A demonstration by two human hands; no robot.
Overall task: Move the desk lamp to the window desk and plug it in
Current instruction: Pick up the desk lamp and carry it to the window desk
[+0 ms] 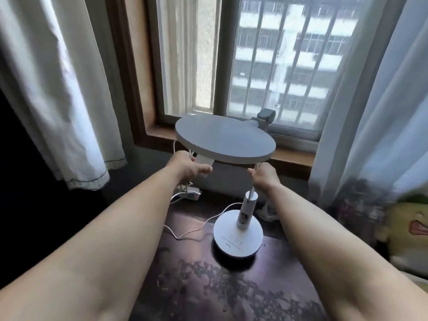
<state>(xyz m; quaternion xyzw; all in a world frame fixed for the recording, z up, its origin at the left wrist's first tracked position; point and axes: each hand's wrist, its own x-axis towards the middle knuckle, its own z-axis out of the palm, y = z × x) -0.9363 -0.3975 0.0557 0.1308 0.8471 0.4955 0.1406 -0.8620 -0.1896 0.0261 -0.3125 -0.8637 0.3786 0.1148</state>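
A white desk lamp stands on the dark window desk (pixel 208 286). Its round base (pixel 237 237) rests mid-desk and its flat oval head (pixel 224 137) hovers level above, near the sill. My right hand (pixel 264 176) is closed around the thin upright arm just under the head. My left hand (pixel 187 166) grips a white flat part under the head's left edge. The lamp's white cable (pixel 196 228) runs from the base leftward to a white power strip (pixel 188 194) with a red light at the desk's back left; the plug end is hidden behind my left hand.
The window (pixel 266 61) with bars and a wooden sill (pixel 289 156) lies just behind the lamp. Curtains hang at left (pixel 58 89) and right (pixel 382 112). A grey clamp-like device (pixel 266 118) sits on the sill. A yellow plush toy (pixel 407 230) lies at right.
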